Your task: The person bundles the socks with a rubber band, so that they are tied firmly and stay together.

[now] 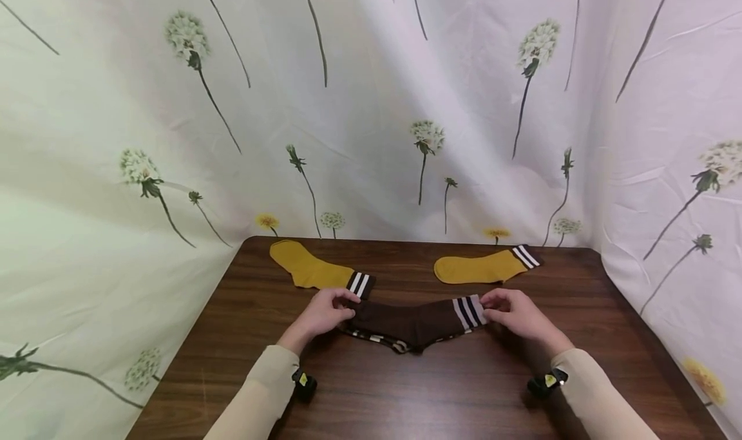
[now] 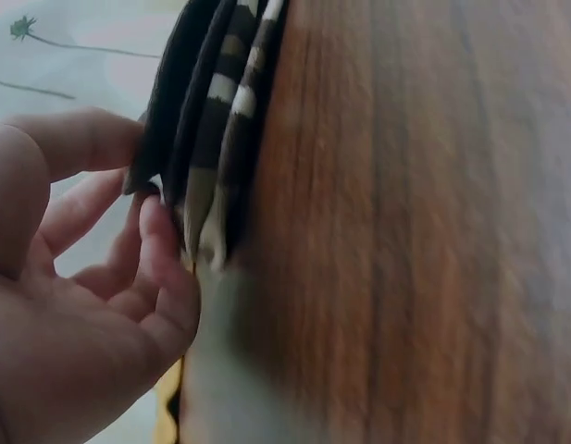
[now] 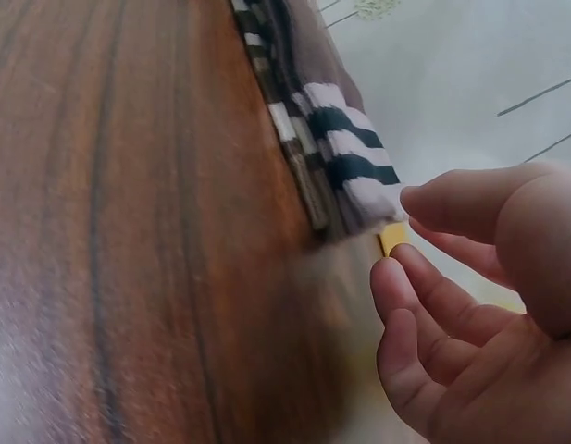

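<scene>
A dark brown sock (image 1: 406,321) with a pale, black-striped cuff lies across the table's middle, on top of patterned socks (image 1: 377,338) whose dark, tan and white edges show below it. My left hand (image 1: 326,311) pinches the brown sock's toe end; in the left wrist view, the thumb and fingers (image 2: 157,231) are at the stack's end. At the other end, my right hand (image 1: 516,314) has thumb and index finger at the striped cuff (image 3: 354,153), pinching its edge. The remaining right fingers (image 3: 433,305) are bent beside it.
Behind the stack, a mustard sock (image 1: 315,267) lies at the left, its dark cuff near my left hand. Another mustard sock (image 1: 472,269) lies at the back right. The brown wooden table (image 1: 394,401) meets a dandelion-print cloth (image 1: 371,137) behind and at the sides.
</scene>
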A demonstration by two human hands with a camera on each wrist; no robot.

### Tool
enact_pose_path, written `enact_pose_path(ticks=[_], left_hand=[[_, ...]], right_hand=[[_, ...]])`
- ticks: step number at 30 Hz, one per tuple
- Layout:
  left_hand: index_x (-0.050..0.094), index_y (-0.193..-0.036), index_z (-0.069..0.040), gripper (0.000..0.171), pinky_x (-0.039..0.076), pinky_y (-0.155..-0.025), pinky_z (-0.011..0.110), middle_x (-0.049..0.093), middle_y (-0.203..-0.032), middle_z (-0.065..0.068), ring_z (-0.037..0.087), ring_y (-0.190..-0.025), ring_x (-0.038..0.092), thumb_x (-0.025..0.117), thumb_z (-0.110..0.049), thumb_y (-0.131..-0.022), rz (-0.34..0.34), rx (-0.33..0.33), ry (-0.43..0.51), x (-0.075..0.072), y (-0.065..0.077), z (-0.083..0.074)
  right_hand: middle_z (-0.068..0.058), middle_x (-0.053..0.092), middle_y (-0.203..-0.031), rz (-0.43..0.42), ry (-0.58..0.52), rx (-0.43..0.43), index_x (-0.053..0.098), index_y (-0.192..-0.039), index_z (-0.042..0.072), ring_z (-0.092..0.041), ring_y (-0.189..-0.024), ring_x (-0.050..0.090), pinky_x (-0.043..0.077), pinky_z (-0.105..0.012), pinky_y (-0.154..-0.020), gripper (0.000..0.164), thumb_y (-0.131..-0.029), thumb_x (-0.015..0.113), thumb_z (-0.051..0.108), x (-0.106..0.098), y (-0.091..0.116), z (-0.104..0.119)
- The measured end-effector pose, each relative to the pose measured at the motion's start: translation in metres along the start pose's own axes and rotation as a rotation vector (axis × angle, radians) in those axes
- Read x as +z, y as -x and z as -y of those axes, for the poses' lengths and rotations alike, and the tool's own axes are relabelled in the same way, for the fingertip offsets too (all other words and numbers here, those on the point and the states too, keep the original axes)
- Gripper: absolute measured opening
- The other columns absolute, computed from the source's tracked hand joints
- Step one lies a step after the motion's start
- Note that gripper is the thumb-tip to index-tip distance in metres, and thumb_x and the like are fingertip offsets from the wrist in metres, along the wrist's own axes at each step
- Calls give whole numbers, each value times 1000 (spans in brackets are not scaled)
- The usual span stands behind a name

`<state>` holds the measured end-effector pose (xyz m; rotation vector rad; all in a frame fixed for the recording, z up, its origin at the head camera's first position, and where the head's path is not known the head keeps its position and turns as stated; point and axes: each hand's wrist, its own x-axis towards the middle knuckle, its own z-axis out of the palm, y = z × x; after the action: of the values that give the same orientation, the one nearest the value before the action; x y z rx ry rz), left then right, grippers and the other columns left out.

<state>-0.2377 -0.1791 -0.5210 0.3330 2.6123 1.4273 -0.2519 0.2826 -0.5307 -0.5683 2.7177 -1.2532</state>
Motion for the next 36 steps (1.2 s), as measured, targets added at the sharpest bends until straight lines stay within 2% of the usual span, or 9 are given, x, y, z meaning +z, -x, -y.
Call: enact_pose_path(ticks=[3,7,11,14,18,23,28,36], left_hand=[[80,-106,-12,20,52,-70,35,69,-101,7,19,-79,57,76,-2,-89,-62,-4,-38,3,-3,-6],[81,-104,-14,21,49,-87,43,68,-118,8,27,-99,59,75,-1,-89,-145,26,-74,6,-6,-13],[81,-103,-12,20,49,-86,42,71,-116,9,33,-100,61,75,0,-88,-203,80,-69,10,-13,-19],[80,-102,-11,18,49,-81,39,72,-112,10,34,-95,62,75,0,-89,-216,128,-59,15,-20,-26],[79,-105,-6,15,51,-81,40,73,-109,11,29,-93,63,74,-1,-92,-166,157,-38,24,-29,-41],[78,-109,-4,16,55,-83,39,73,-107,7,20,-93,66,74,-5,-94,-81,159,-74,39,-43,-57],[76,-114,-3,19,56,-85,41,75,-112,11,22,-97,68,72,-6,-96,-9,165,-51,55,-58,-69],[73,-124,-3,27,55,-90,44,71,-126,16,30,-110,67,71,-9,-97,72,117,-16,83,-72,-78]], right_hand=[[-7,74,-104,5,-24,18,74,-114,5,-16,-87,67,56,-29,-71,19,-96,77,11,-4,-2,0],[-9,74,-106,4,-35,32,73,-116,3,-18,-86,67,56,-30,-70,20,-97,75,11,-10,-6,0],[-9,74,-108,-15,8,27,73,-117,1,-18,-86,67,56,-30,-72,21,-98,74,9,-18,-9,-5],[-8,75,-107,-55,56,36,74,-116,1,-16,-88,67,55,-30,-75,20,-97,74,8,-25,-10,-9],[-9,75,-107,-99,97,45,75,-114,1,-17,-92,67,53,-31,-78,20,-97,74,11,-33,-12,-11],[-10,75,-108,-124,110,77,76,-113,2,-20,-94,67,53,-31,-77,18,-98,74,12,-41,-15,-15],[-10,76,-106,-153,106,97,76,-110,4,-22,-95,68,54,-30,-77,14,-98,74,9,-47,-21,-21],[-13,76,-106,-178,117,146,76,-111,1,-28,-97,68,54,-36,-77,16,-99,72,10,-56,-23,-28]])
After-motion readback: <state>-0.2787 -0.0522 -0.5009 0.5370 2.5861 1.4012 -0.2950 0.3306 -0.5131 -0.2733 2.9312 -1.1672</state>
